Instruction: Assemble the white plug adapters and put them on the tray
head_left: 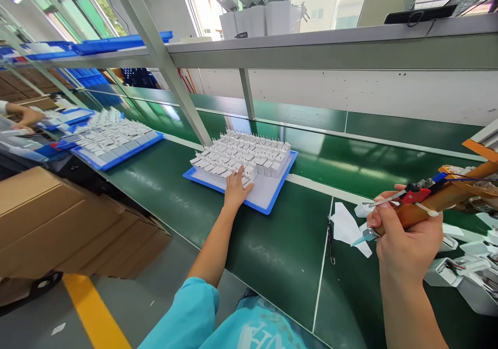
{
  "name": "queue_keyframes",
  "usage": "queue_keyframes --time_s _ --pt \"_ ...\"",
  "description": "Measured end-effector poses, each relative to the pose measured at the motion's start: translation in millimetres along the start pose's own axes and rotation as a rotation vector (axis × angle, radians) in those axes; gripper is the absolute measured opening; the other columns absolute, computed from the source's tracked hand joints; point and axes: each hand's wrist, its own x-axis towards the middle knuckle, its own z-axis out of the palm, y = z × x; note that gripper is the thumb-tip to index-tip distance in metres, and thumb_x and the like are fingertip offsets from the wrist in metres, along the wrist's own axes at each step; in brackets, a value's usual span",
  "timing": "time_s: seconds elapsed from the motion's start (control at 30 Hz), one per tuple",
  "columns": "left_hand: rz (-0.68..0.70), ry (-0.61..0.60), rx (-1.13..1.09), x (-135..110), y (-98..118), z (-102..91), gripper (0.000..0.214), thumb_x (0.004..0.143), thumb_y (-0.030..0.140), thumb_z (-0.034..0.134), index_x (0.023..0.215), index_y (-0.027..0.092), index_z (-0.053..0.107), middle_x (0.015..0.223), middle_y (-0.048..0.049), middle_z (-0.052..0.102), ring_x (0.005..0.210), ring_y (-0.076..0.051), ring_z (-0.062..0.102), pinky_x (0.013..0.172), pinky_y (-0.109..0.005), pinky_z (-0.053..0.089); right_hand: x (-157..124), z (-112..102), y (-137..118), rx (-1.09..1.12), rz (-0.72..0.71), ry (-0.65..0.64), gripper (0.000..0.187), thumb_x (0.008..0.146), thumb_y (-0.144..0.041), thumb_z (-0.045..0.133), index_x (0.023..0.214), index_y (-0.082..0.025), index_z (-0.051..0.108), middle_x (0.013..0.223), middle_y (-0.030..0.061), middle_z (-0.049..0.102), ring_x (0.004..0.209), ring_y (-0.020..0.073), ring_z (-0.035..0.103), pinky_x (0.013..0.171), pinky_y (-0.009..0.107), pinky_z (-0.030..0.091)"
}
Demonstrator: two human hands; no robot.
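Centrally in the frame, a left hand [235, 185] is stretched forward over a green bench [272, 255]. Its fingers are extended and loosely spread, laid on the near row of white plug housings [245, 154]; nothing is seen closed inside it. The housings are packed in rows on a blue tray [280, 185], which lies straight ahead of this hand and well apart from the other. At the right of the frame, a right hand [404, 245] is wrapped firmly around a brown-handled tool [428, 201], whose long axis runs from upper right down to a pale tip at lower left. Loose white parts [459, 274] lie just beside it. At upper left, a second tray [112, 141] and another person's hand [27, 116] are visible.
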Motion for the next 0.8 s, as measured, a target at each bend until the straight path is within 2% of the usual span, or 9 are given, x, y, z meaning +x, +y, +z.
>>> queue_keyframes --time_s 0.17,0.3,0.43,0.57,0.67,0.73,0.8 --pt "0.073 0.134 0.140 -9 3 0.7 0.082 0.080 0.032 0.067 0.153 0.020 0.031 0.149 -0.0215 0.035 0.136 -0.042 0.032 0.108 -0.060 0.034 -1 -2 1 -0.037 0.002 -0.010 0.035 0.067 -0.028 0.080 0.091 -0.022 0.057 0.071 -0.0025 0.062 0.043 0.0102 0.049 0.043 0.029 0.040" --pt "-0.027 0.205 0.145 -7 2 -0.5 0.083 0.078 0.030 0.068 0.152 0.020 0.032 0.154 -0.0211 0.028 0.139 -0.044 0.027 0.110 -0.063 0.027 0 -2 2 -0.034 -0.005 -0.029 0.033 0.068 -0.031 0.080 0.087 -0.022 0.055 0.071 -0.0023 0.063 0.042 0.0100 0.049 0.041 0.029 0.039" --pt "-0.088 0.204 0.106 -3 -2 -1.1 0.086 0.078 0.032 0.068 0.153 0.018 0.029 0.154 -0.0222 0.026 0.141 -0.044 0.025 0.111 -0.064 0.025 2 -6 9 -0.036 -0.018 -0.054 0.031 0.072 -0.034 0.078 0.087 -0.021 0.054 0.064 -0.0050 0.060 0.045 0.0089 0.048 0.044 0.025 0.040" --pt "-0.070 0.198 0.064 -6 -4 -0.7 0.086 0.077 0.042 0.066 0.151 0.016 0.032 0.154 -0.0231 0.025 0.140 -0.047 0.023 0.110 -0.067 0.025 3 -9 16 -0.052 0.010 -0.052 0.033 0.074 -0.038 0.075 0.091 -0.021 0.052 0.064 -0.0073 0.058 0.044 0.0073 0.047 0.043 0.022 0.040" --pt "-0.028 0.254 0.029 -6 -4 0.8 0.089 0.077 0.051 0.062 0.150 0.011 0.032 0.153 -0.0245 0.024 0.141 -0.050 0.021 0.112 -0.068 0.021 4 -9 16 -0.060 -0.001 -0.073 0.031 0.075 -0.038 0.072 0.091 -0.021 0.050 0.069 -0.0061 0.061 0.046 0.0063 0.048 0.045 0.021 0.041" --pt "-0.006 0.270 0.014 -6 -4 1.7 0.089 0.078 0.053 0.061 0.152 0.017 0.028 0.155 -0.0205 0.022 0.141 -0.051 0.021 0.111 -0.069 0.022 6 -8 16 -0.054 -0.015 -0.091 0.030 0.076 -0.038 0.070 0.090 -0.021 0.050 0.071 -0.0059 0.061 0.046 0.0060 0.047 0.046 0.021 0.040" --pt "-0.034 0.295 0.033 -8 -4 1.6 0.087 0.079 0.052 0.060 0.152 0.036 0.017 0.159 -0.0071 0.019 0.141 -0.048 0.022 0.111 -0.069 0.025 7 -8 15 -0.045 -0.007 -0.114 0.029 0.077 -0.040 0.068 0.090 -0.022 0.049 0.072 -0.0055 0.061 0.047 0.0062 0.046 0.046 0.022 0.040"
